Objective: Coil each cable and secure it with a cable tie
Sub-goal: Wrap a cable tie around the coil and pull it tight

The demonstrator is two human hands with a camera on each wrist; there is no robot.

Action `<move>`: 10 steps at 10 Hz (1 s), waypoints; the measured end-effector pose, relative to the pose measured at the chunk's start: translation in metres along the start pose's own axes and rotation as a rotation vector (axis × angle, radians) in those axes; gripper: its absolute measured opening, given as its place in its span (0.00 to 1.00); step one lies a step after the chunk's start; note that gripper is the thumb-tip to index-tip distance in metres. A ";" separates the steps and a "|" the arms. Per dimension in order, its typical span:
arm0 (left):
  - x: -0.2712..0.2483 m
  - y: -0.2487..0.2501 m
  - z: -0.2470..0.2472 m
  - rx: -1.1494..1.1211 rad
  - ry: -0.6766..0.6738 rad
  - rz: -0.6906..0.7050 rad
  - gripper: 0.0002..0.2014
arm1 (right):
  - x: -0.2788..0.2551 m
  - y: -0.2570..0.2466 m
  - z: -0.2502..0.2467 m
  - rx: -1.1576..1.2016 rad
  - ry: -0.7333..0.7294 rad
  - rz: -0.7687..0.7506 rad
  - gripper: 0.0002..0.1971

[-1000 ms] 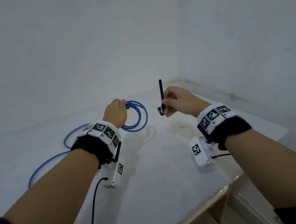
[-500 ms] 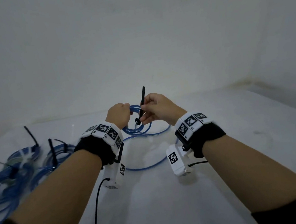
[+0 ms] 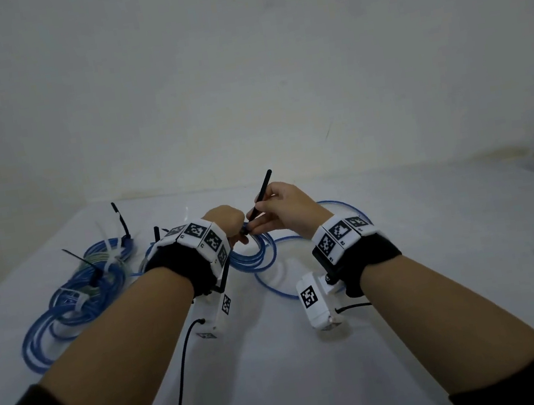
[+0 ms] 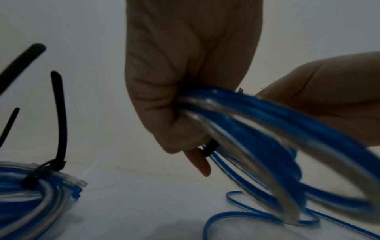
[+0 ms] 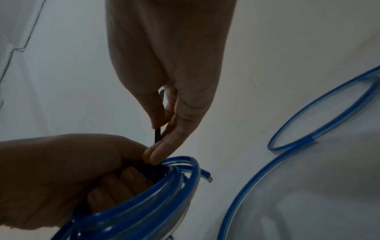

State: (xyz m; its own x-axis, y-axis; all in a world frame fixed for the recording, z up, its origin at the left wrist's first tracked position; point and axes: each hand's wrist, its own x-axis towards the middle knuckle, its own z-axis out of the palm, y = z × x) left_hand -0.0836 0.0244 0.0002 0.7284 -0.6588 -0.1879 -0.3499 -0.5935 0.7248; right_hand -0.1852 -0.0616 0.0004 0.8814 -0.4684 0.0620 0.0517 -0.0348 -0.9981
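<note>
My left hand [image 3: 227, 224] grips a small coil of blue cable [image 3: 256, 254] just above the white table; the fist is curled round the loops [image 4: 236, 110] in the left wrist view. My right hand [image 3: 276, 213] pinches a black cable tie [image 3: 262, 192] between thumb and fingers, right against the coil. The tie's tail points up and away, and its lower end meets the bundle at my left fingers [image 5: 131, 177]. The tie strap [image 5: 158, 134] shows below my right thumb. The rest of this cable [image 3: 271, 285] trails loose on the table under my right wrist.
Several blue coils [image 3: 75, 300] lie on the table [image 3: 443, 280] at the left, bound with black ties [image 3: 121, 219] and white ties [image 3: 111, 249] whose tails stick up. A white wall stands close behind. Wrist camera leads hang below both forearms.
My view has swung left, bringing the tied coils into sight. My right hand has carried the black tie leftward to the coil in my left hand, and the two hands now meet.
</note>
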 end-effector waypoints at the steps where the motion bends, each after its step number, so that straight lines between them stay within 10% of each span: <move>1: -0.004 0.001 -0.001 0.049 -0.051 -0.019 0.17 | 0.002 0.003 0.005 0.052 0.006 0.066 0.05; 10: -0.004 0.005 -0.031 -0.314 0.610 0.522 0.03 | 0.016 -0.036 0.027 0.028 0.191 -0.225 0.06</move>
State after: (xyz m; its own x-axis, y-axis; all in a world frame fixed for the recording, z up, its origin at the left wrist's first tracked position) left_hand -0.0696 0.0386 0.0253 0.7403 -0.3945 0.5443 -0.6145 -0.0688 0.7859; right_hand -0.1603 -0.0445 0.0372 0.7421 -0.6096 0.2788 0.2509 -0.1332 -0.9588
